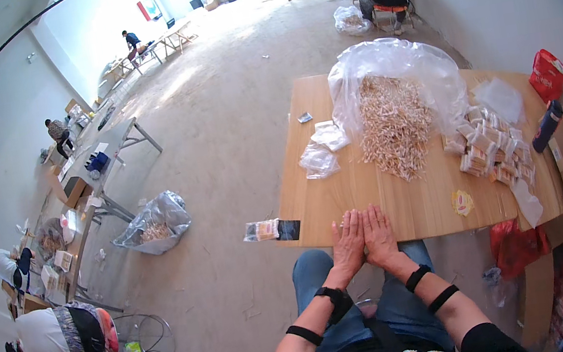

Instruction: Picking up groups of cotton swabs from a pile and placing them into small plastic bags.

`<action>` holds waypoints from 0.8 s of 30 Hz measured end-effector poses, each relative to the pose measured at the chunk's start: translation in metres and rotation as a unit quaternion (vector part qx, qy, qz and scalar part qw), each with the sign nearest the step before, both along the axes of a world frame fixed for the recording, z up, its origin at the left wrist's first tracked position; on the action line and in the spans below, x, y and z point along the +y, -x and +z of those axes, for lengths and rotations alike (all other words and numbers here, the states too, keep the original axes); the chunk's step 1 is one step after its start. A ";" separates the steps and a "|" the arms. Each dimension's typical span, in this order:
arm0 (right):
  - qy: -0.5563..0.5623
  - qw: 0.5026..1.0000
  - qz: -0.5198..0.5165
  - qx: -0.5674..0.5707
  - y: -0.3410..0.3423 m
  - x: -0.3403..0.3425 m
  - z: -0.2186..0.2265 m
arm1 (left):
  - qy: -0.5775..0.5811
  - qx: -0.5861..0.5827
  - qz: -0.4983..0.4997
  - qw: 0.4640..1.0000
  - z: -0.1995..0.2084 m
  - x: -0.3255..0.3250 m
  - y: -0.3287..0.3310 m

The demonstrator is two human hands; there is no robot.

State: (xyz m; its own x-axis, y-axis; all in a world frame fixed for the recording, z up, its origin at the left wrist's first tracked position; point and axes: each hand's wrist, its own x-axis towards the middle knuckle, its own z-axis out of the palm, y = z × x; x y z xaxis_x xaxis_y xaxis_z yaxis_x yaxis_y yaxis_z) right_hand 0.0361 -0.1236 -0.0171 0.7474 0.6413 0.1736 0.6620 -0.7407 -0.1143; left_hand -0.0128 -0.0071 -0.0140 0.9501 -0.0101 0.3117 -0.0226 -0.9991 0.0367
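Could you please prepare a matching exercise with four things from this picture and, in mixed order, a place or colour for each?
Things
1. Left hand and right hand
2. Pile of small pale pieces
3. Bottle
4. Open plastic bag

Places or colours
A. On the floor, left of the table
B. Side by side at the table's near edge
C. Dark blue
D. Heaped on the table, partly within clear plastic

Pairs: 1-B; 2-D; 3-C; 4-A
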 end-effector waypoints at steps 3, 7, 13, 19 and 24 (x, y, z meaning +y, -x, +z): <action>0.013 1.000 0.002 0.014 0.001 0.006 0.002 | 0.042 0.073 -0.007 0.996 0.005 0.008 0.003; 0.009 0.998 -0.008 0.064 0.007 0.007 0.025 | 0.051 0.055 0.009 0.997 0.004 0.031 0.004; 0.002 0.998 0.008 0.063 0.005 0.007 0.023 | 0.116 0.058 0.035 0.991 0.003 0.039 0.006; -0.026 0.998 0.056 0.000 0.000 0.023 0.008 | 0.099 0.053 0.026 0.993 0.007 0.038 0.007; -0.030 0.997 0.068 0.001 0.000 0.024 0.013 | 0.109 0.087 0.025 0.990 0.009 0.048 0.003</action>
State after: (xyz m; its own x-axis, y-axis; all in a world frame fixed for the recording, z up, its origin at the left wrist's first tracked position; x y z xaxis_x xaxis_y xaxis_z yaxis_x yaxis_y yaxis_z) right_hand 0.0365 -0.0991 -0.0041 0.6554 0.7247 0.2129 0.7550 -0.6365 -0.1577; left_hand -0.0161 0.0405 -0.0047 0.9872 0.0879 0.1333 0.0523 -0.9668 0.2500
